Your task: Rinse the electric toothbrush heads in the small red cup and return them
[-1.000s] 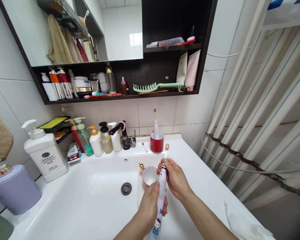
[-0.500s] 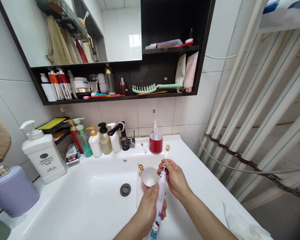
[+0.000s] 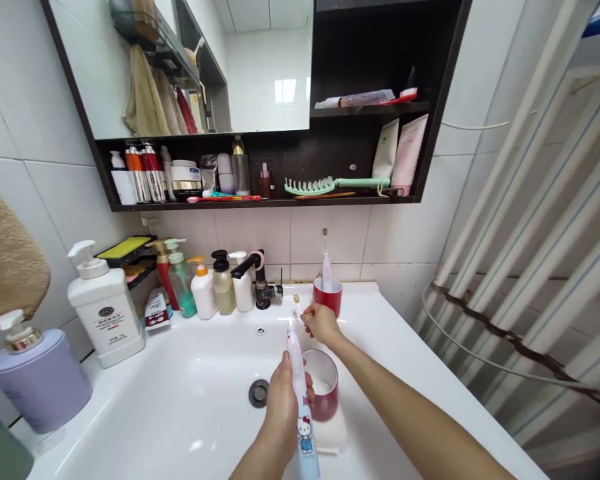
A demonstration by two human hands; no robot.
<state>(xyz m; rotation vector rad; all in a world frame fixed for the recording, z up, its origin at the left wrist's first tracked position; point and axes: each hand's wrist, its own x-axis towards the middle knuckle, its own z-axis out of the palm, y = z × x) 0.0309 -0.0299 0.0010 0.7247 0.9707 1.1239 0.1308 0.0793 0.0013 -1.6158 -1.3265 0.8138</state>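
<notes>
My left hand (image 3: 283, 407) is wrapped round the handle of a white and blue electric toothbrush (image 3: 300, 393) with a cartoon cat on it, held upright over the sink basin (image 3: 180, 400). My right hand (image 3: 321, 322) reaches forward, its fingertips pinched at the thin stem just under the brush head (image 3: 297, 299). A red cup (image 3: 326, 390) with a white inside stands on a white tray just right of my left hand.
A second red cup (image 3: 330, 297) holding another electric toothbrush stands at the sink's back edge. The black tap (image 3: 257, 277) and several pump bottles (image 3: 200, 293) line the back left. A dark wall shelf (image 3: 260, 200) carries toiletries and a green hairbrush. Slanted white pipes stand at right.
The view has shifted, so the sink things sit further right. The toothbrush has moved left of the red cup, toward the tap. My right arm has stretched forward along the brush stem.
</notes>
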